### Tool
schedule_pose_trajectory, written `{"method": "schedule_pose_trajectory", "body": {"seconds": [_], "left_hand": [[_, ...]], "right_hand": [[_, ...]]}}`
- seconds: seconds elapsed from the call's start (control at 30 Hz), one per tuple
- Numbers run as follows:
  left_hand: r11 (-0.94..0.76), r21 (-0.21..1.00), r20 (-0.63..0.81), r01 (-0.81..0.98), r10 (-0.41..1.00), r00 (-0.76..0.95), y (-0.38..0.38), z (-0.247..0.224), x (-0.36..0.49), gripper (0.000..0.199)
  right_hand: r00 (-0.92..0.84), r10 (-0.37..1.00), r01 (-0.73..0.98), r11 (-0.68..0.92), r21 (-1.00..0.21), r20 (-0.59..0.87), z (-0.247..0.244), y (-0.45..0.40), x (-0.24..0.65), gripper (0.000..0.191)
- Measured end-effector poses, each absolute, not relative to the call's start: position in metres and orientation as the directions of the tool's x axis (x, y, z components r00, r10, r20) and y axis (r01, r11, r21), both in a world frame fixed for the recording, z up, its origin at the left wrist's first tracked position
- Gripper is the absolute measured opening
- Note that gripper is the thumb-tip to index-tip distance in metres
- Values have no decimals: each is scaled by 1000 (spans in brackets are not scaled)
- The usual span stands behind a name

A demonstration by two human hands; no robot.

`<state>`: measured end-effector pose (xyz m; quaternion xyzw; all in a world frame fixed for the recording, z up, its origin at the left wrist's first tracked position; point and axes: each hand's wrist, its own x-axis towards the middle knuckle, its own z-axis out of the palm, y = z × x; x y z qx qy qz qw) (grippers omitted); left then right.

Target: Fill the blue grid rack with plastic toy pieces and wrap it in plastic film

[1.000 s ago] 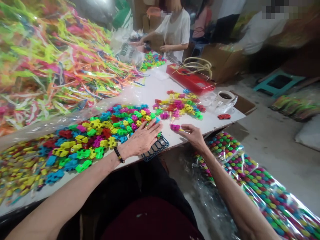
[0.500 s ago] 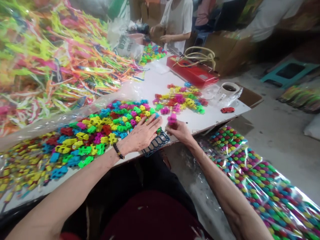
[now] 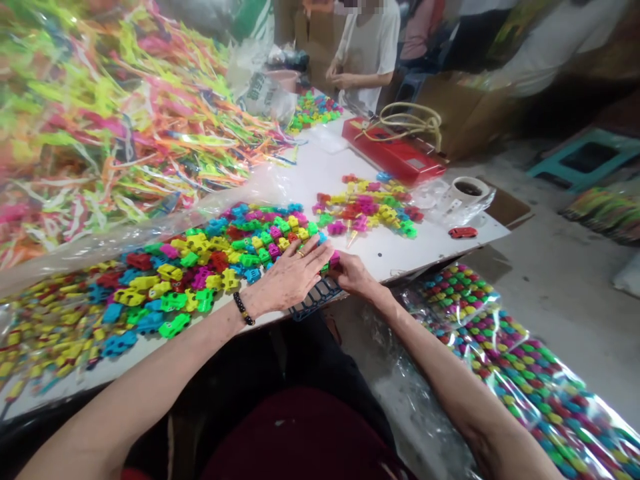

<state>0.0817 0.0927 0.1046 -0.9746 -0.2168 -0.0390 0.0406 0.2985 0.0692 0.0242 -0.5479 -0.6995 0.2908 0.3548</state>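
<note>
My left hand (image 3: 289,279) lies flat with fingers stretched over a dark blue plastic grid rack (image 3: 314,299) at the table's front edge. Small coloured toy cars in neat rows (image 3: 274,233) run out beyond its fingertips. Pinched in my right hand (image 3: 356,275) is a magenta toy car (image 3: 335,259), close beside my left fingertips at the rack's right end. My right fingers partly cover it. Loose toy cars (image 3: 173,272) in yellow, green, blue and red are heaped left of the rack. More small coloured pieces (image 3: 370,203) lie beyond my right hand.
A large heap of neon strips (image 3: 150,120) fills the back left. On the right stand a red machine (image 3: 393,150) with a coiled hose, a tape roll (image 3: 467,190) and a red toy car (image 3: 463,232). Bagged coloured pieces (image 3: 530,373) lie below. Co-workers stand behind.
My right hand has brought the magenta toy car down and left to the rack beside my left fingertips. My left hand stays flat over the rack. The view has shifted slightly.
</note>
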Motion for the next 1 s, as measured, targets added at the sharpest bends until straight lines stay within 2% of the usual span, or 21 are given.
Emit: {"method": "schedule_pose_trajectory", "body": {"seconds": [0.17, 0.33, 0.43, 0.6, 0.7, 0.77, 0.9, 1.0], "left_hand": [[-889, -84, 104, 450, 442, 891, 93, 106, 85, 57], [-875, -70, 106, 479, 471, 876, 98, 104, 94, 57], [-872, -27, 92, 489, 485, 870, 103, 109, 95, 58], [-829, 109, 147, 549, 560, 816, 101, 135, 62, 59], [-827, 140, 184, 544, 562, 807, 86, 134, 34, 62], [-834, 126, 180, 537, 551, 815, 73, 122, 23, 65], [-830, 97, 209, 549, 556, 804, 58, 91, 19, 67], [-826, 97, 227, 555, 562, 796, 60, 80, 22, 64]], "right_hand": [[-22, 994, 634, 99, -767, 110, 34, 80, 323, 12], [292, 954, 670, -156, -725, 65, 42, 117, 351, 39], [371, 928, 644, -234, -728, 31, 41, 132, 356, 43], [325, 945, 518, -149, -842, 33, 42, 94, 356, 28], [243, 969, 260, -31, -965, 35, 39, 45, 338, 31], [165, 986, 117, -30, -993, -11, 36, 16, 315, 36], [50, 996, 56, -77, -995, -74, 24, -11, 261, 39], [-3, 999, 112, -46, -993, -46, 12, -6, 236, 37]]}}
